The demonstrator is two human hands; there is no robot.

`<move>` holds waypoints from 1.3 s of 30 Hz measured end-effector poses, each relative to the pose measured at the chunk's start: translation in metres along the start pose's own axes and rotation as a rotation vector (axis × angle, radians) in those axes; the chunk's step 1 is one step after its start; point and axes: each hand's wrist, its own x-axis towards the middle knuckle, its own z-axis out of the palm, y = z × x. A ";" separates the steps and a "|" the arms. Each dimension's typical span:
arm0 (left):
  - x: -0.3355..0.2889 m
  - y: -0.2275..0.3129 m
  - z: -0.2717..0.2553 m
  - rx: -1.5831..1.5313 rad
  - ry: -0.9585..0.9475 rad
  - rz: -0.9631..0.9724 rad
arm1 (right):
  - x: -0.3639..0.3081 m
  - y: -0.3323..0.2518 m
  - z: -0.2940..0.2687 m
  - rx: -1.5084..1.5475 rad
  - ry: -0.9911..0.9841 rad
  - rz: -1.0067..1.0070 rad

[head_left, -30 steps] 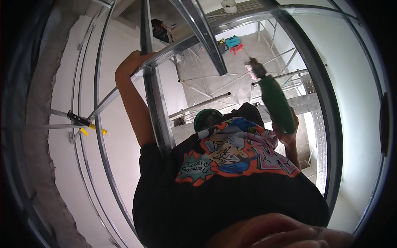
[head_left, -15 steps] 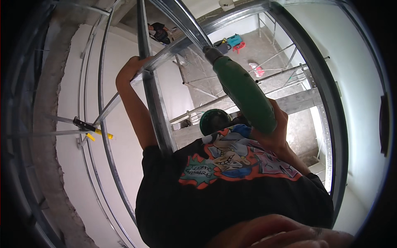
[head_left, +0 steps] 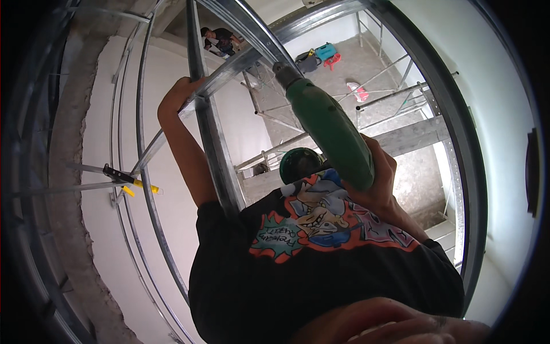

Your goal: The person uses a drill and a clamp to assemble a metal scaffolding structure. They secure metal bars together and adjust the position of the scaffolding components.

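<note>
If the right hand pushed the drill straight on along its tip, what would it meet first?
Most likely the metal rail: the green drill in the right hand points at it, tip apparently almost there; depth is unclear.

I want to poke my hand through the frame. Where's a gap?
There is an open gap between the curved rail and the left forearm, beside the yellow-handled pliers. It is crowded where the left hand, crossing rails and green drill meet.
</note>
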 end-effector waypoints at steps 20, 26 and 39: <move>-0.012 0.012 0.004 -0.083 0.057 0.062 | -0.006 0.008 0.009 0.010 0.025 0.033; 0.000 -0.002 0.003 -0.085 0.063 0.076 | -0.008 0.003 0.018 -0.017 0.025 -0.001; -0.012 0.008 0.004 -0.128 0.091 0.092 | -0.007 0.008 0.014 0.093 0.059 0.057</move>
